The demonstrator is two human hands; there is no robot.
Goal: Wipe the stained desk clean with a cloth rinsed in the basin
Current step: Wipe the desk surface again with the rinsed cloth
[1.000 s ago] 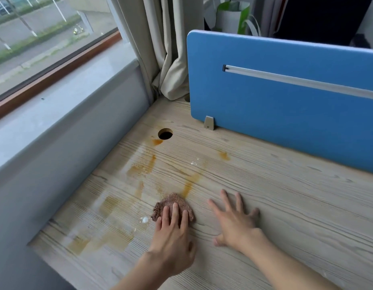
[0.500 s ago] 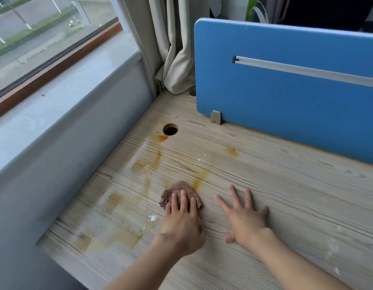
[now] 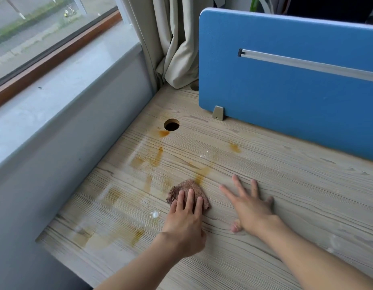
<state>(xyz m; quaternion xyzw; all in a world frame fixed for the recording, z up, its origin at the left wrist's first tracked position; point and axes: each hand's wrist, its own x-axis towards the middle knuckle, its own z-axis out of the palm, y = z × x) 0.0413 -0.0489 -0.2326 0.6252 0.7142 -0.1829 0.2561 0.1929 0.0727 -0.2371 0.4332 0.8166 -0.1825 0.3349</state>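
Our left hand (image 3: 184, 225) lies flat on a small crumpled brown terry cloth (image 3: 187, 186), its fingers (image 3: 189, 197) straight and side by side, pressing the cloth down onto the pale wood-grain tabletop (image 3: 275, 185) rather than curling round it. The cloth sits near the middle of the stained area, its far edge touching one streak of the orange-brown stains (image 3: 156, 158). These spread from a round cable hole (image 3: 171, 124) down towards the near left corner of the tabletop. A small white foamy blob (image 3: 155, 214) lies just left of our left hand.

Our right hand (image 3: 252, 208) rests palm down on bare wood just right of the cloth without touching it, fingers (image 3: 238, 185) spread and released, holding nothing.

Behind stands a blue fabric desk divider (image 3: 286, 97) with a silver rail across it, clamped to the tabletop by a small metal bracket (image 3: 218, 113). Beige curtains (image 3: 177, 49) hang in the corner, and a grey window sill (image 3: 56, 91) runs along the left.
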